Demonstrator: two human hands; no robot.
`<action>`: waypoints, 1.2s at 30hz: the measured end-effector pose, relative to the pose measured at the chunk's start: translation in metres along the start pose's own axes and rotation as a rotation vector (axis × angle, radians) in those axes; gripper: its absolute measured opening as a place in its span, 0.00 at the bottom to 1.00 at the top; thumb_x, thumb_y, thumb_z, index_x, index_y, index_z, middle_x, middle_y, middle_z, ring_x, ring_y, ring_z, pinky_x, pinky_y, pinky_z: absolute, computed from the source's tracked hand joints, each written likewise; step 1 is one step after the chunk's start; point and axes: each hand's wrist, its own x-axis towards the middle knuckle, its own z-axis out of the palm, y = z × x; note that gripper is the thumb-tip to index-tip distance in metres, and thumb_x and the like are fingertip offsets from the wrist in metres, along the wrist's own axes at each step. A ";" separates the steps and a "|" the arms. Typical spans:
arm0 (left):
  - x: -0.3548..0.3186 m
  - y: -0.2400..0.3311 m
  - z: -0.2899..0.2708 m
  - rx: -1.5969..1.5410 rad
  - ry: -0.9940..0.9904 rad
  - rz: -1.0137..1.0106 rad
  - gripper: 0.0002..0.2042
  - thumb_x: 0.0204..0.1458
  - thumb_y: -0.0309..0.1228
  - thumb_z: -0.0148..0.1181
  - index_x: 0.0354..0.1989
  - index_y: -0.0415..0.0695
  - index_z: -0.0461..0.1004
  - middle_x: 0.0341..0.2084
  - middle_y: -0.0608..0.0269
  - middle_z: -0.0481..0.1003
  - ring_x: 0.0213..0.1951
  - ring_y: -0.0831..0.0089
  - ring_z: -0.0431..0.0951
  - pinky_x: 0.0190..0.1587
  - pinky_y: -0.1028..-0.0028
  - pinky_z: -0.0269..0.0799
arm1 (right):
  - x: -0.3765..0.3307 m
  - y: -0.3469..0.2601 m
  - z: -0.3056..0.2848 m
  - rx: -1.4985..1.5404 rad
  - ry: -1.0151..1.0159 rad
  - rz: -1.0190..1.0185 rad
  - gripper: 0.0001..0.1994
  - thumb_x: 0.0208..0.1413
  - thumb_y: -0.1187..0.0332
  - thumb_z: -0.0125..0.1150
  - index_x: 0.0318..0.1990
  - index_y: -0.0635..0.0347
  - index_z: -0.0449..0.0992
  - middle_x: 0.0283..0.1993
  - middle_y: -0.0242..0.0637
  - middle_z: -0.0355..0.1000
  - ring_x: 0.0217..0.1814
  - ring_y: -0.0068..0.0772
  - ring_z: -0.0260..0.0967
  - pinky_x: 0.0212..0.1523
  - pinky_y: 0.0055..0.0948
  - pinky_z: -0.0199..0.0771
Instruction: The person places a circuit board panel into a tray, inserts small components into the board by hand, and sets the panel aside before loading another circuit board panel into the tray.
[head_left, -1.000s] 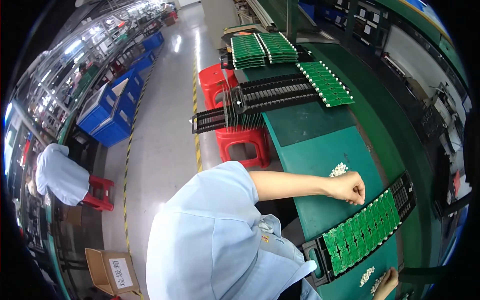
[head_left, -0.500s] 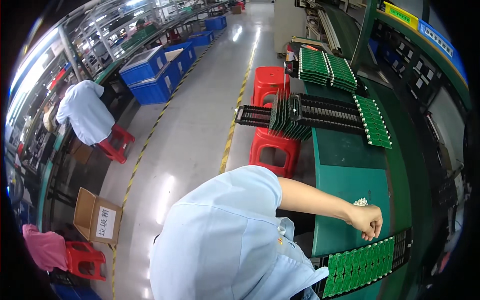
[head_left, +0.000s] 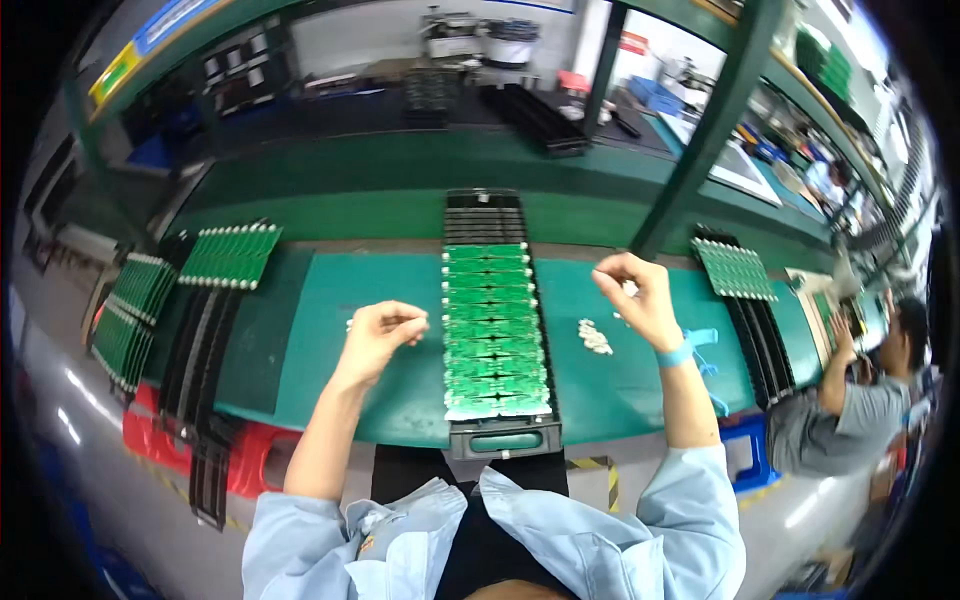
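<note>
A black slotted rack [head_left: 485, 215] lies lengthwise in front of me, carrying a row of joined green circuit boards [head_left: 492, 330]. My left hand [head_left: 375, 340] is held just left of the boards, its thumb and fingertips pinched together; whatever they grip is too small to make out. A bit of white shows behind that hand. To the right of the rack, my right hand [head_left: 642, 300] is raised with fingers curled into a pinch. A small white piece [head_left: 630, 288] shows by its fingers; whether held or behind is unclear. Small white parts [head_left: 593, 337] lie heaped between rack and right hand.
The green bench mat [head_left: 400, 270] runs across. More circuit boards [head_left: 230, 255] on racks stand left, and another board panel [head_left: 735, 268] right. Blue cord [head_left: 705, 350] trails by my right wrist. A green post [head_left: 700, 140] rises behind. A co-worker [head_left: 850, 420] sits at right.
My view has swung from the aisle on the left round to the bench ahead. My right hand is now in view; my left hand remains beside the boards with fingers closed.
</note>
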 end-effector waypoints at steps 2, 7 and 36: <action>0.001 -0.001 0.004 -0.027 -0.017 0.006 0.05 0.45 0.20 0.59 0.31 0.34 0.75 0.23 0.59 0.75 0.24 0.77 0.72 0.30 0.83 0.69 | -0.007 -0.019 -0.006 0.057 0.043 -0.030 0.03 0.45 0.78 0.59 0.29 0.66 0.74 0.23 0.30 0.70 0.21 0.19 0.58 0.24 0.17 0.59; -0.002 -0.005 0.004 -0.041 -0.055 0.023 0.06 0.45 0.19 0.59 0.32 0.35 0.75 0.23 0.61 0.75 0.24 0.78 0.71 0.29 0.83 0.68 | -0.025 -0.065 -0.019 0.153 0.018 -0.019 0.02 0.45 0.78 0.60 0.28 0.65 0.75 0.22 0.29 0.70 0.21 0.18 0.58 0.23 0.16 0.58; 0.004 -0.027 0.005 0.093 0.020 -0.013 0.06 0.46 0.21 0.59 0.34 0.34 0.75 0.24 0.62 0.74 0.25 0.79 0.70 0.32 0.84 0.67 | -0.034 0.013 0.033 0.340 -0.059 0.304 0.01 0.50 0.78 0.57 0.31 0.64 0.74 0.22 0.27 0.67 0.20 0.15 0.60 0.21 0.12 0.60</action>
